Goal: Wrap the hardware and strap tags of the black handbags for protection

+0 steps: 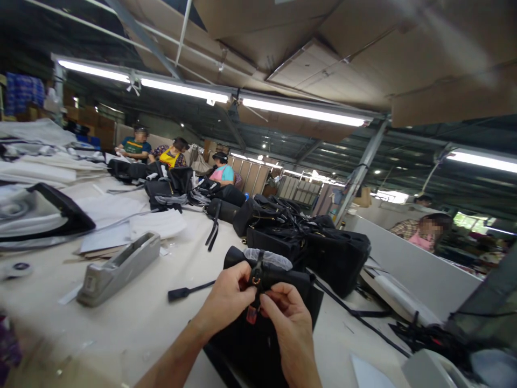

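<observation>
A black handbag (246,350) lies on the pale work table (161,345) in front of me. Across its top sits a handle wrapped in clear plastic (270,260), with a narrow black strap (260,264) and a small gold ring (256,281) beside it. My left hand (232,291) pinches this strap near the ring. Facing it, my right hand (288,310) has thumb and fingertips closed on the strap's lower part. A small reddish tag (251,315) hangs between the hands. The exact spot under my fingertips is partly hidden.
A pile of black bags (278,231) stands beyond my hands. To the left are a grey tape dispenser (121,269), paper sheets (157,223) and a tape roll (18,269). Several people sit farther back. Another grey dispenser (436,372) is at lower right.
</observation>
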Motion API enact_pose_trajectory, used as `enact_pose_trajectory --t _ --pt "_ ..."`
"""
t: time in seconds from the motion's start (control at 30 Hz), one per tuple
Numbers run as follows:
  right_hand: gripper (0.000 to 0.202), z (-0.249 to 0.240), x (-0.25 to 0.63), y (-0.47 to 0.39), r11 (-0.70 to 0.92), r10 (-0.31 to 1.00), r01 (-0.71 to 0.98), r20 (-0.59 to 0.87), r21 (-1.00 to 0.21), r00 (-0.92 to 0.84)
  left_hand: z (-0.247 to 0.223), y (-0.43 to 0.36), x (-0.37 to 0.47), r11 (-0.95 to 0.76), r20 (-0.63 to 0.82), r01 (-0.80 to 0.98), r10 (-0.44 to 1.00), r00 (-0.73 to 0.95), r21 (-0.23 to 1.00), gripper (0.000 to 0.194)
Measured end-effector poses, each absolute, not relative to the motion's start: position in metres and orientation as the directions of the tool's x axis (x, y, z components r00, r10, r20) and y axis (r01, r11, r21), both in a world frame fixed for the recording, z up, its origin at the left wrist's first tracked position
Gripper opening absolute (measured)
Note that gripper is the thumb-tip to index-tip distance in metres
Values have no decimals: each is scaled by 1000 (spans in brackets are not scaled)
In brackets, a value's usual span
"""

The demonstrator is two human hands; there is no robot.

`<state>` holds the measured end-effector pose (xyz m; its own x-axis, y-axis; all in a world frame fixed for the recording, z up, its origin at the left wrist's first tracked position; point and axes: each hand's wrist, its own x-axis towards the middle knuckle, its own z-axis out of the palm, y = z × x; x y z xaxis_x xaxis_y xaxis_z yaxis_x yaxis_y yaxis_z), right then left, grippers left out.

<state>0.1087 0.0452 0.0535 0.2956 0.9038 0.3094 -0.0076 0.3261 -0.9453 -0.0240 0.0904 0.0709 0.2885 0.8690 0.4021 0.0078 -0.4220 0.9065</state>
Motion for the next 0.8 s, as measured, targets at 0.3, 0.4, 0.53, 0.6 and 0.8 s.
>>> enact_pose_trajectory --t 0.3,0.4,0.53,0.6,0.8 --pt "34 43 102 43 273 939 -243 203 -931 278 63 89 -14 -336 355 -119 907 228 934 12" --pt "39 43 102 43 228 944 -194 168 -954 284 59 90 -17 -320 355 -169 899 257 932 12" --pt "33 46 103 44 248 943 -110 214 -962 257 56 85 -17 -379 393 -105 895 210 920 12" --pt "25 47 104 43 288 925 -40 267 -957 271 56 81 -18 -367 376 -82 895 239 927 11" --pt "17 48 106 40 363 898 63 367 -930 243 54 74 -23 -29 144 -256 886 440 966 21"
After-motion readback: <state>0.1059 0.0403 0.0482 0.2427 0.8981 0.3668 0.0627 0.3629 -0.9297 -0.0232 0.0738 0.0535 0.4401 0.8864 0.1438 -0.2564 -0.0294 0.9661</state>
